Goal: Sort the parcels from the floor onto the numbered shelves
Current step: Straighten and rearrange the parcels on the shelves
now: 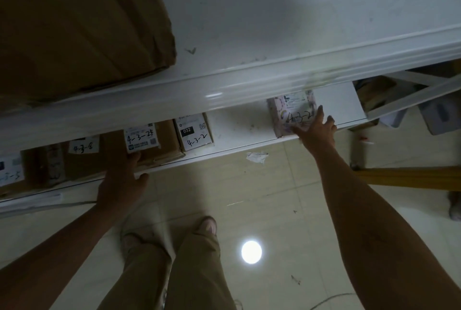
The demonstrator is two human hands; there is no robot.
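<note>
The right grip, released with fingers straight, touches the pale floral soft parcel marked 4-3-2 near the front lip of the white metal shelf, where a skewed push may tip it floorward; the left grip rests released on that lip.

Pale floral parcel (marked 4-3-2) flat on lower shelf, right end.

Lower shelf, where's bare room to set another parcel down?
Bare white lower shelf lies between the white-labelled 032 box and the pink patterned parcel, and again right of that parcel to the shelf end. Left of the 032 box, brown cardboard boxes crowd together.
</note>
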